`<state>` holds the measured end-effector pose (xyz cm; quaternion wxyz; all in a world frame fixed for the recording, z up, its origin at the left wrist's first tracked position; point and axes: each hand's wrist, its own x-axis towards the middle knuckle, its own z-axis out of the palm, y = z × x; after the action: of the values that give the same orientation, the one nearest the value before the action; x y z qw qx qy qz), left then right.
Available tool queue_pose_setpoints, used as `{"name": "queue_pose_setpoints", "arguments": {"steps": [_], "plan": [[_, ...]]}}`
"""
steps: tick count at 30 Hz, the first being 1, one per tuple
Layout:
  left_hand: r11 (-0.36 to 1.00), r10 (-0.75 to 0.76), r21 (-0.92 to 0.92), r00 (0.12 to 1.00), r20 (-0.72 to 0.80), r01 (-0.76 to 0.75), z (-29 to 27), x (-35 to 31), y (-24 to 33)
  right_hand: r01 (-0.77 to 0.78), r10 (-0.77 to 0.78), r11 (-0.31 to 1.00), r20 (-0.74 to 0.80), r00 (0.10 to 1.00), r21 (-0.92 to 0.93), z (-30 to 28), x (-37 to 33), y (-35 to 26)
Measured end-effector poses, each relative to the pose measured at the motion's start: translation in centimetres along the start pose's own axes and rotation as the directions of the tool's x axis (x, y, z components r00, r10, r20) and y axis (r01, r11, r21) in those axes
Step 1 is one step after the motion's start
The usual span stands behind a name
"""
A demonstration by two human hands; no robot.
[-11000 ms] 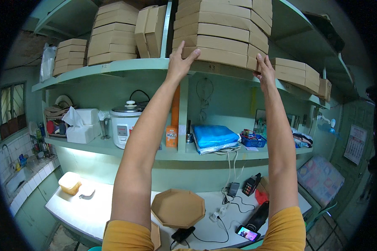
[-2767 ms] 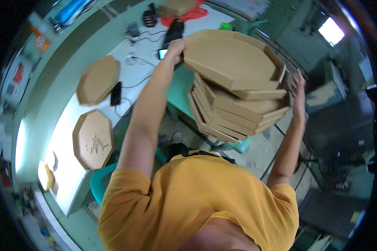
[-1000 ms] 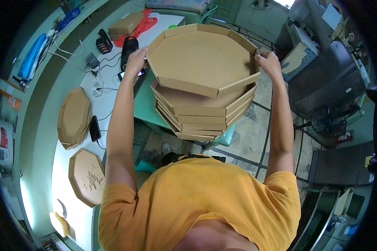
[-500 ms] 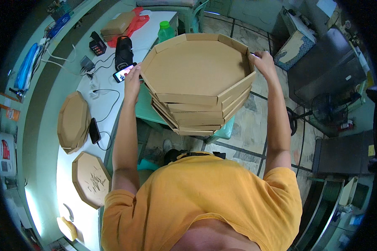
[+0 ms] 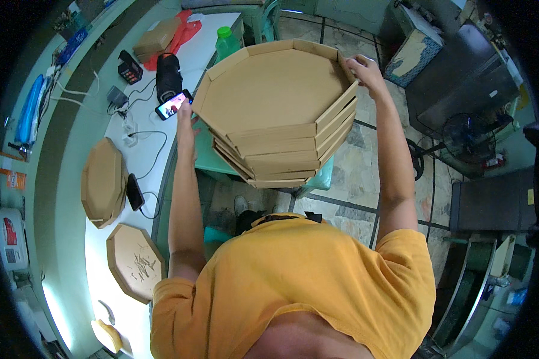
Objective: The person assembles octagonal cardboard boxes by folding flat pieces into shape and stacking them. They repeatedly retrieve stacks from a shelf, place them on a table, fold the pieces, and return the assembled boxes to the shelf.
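Note:
A stack of octagonal cardboard trays [image 5: 278, 90] with low folded rims rests on a green plastic stool [image 5: 212, 152] in front of me. My right hand [image 5: 366, 73] pinches the rim of the top tray at its far right corner. By the stack's left corner is my left hand [image 5: 187, 119], its fingers apart and slightly off the cardboard. Its fingertips are close to a phone with a lit screen [image 5: 171, 106] at the table's edge; whether they touch it I cannot tell.
Along the left runs a white table [image 5: 148, 128]. It bears more cardboard trays [image 5: 103, 182], a tray with small brown pieces [image 5: 135, 263], a dark phone on a cable [image 5: 135, 191], a black cylinder [image 5: 169, 76] and a green-capped bottle [image 5: 226, 43]. A fan [image 5: 468, 137] stands right.
My left hand has come off the left corner of the top tray and moved slightly down, its fingers spreading. My right hand has shifted along the rim toward the far side. The view has turned slightly.

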<state>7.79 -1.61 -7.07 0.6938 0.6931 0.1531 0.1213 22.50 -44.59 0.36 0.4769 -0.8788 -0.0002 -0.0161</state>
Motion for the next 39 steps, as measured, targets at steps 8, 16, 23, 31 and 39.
{"name": "queue_pose_setpoints", "arguments": {"steps": [8, 16, 23, 31, 39], "plan": [[0.895, -0.249, -0.346, 0.959, 0.133, 0.281, 0.9, -1.4, -5.1, -0.367, 0.308, 0.68, 0.207, 0.928, 0.634, 4.8, -6.5, 7.7], [0.944, -0.269, -0.186, 0.962, 0.042, 0.272, 2.1, -2.1, -5.9, -0.377, 0.388, 0.517, 0.183, 0.903, 0.769, 8.3, -7.6, 12.0], [0.947, -0.262, -0.179, 0.964, 0.044, 0.266, 2.0, -1.2, -6.4, -0.334, 0.339, 0.472, 0.181, 0.923, 0.816, 8.9, -7.6, 13.1], [0.963, -0.251, -0.082, 0.966, 0.06, 0.255, 2.0, -0.3, -5.3, -0.25, 0.307, 0.465, 0.11, 0.945, 0.849, 9.6, -8.3, 13.9], [0.985, -0.145, -0.094, 0.989, 0.03, 0.148, 1.7, 0.3, -3.6, -0.1, 0.134, 0.472, 0.041, 0.99, 0.876, 10.5, -10.4, 12.5]]}}
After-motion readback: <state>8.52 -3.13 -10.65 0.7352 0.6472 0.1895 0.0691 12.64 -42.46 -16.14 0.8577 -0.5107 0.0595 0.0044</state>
